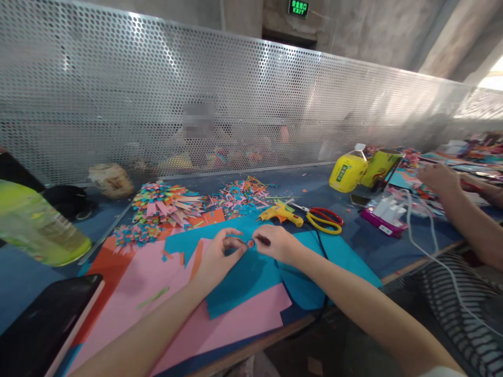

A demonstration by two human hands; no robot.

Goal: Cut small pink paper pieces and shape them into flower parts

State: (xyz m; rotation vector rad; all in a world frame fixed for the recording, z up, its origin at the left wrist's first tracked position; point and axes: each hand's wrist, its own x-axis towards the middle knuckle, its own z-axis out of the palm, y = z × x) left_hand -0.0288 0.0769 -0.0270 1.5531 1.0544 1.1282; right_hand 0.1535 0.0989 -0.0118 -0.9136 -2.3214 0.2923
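Note:
Over the blue paper sheet (251,272), my two hands meet at a small pinkish-red round piece (250,243), perhaps rolled paper. My left hand (220,256) pinches it between thumb and fingertips, the other fingers curled. Closed around a short dark brown stick-like tool (263,240), my right hand (279,243) has its fingertips close to the same piece; the tool's exact kind is unclear. Just beyond the hands lies a yellow glue gun (281,213). Scissors with red and yellow handles (324,220) rest to its right. Pink paper (137,283) spreads under my left forearm.
Fringed paper flowers (165,203) and a heap of paper strips (245,193) stand behind. A perforated metal screen (236,94) borders the table. Left are a green-capped bottle (39,225) and dark phone (47,319); right, a yellow bottle (348,170), purple box (383,220) and another person's hand (440,178).

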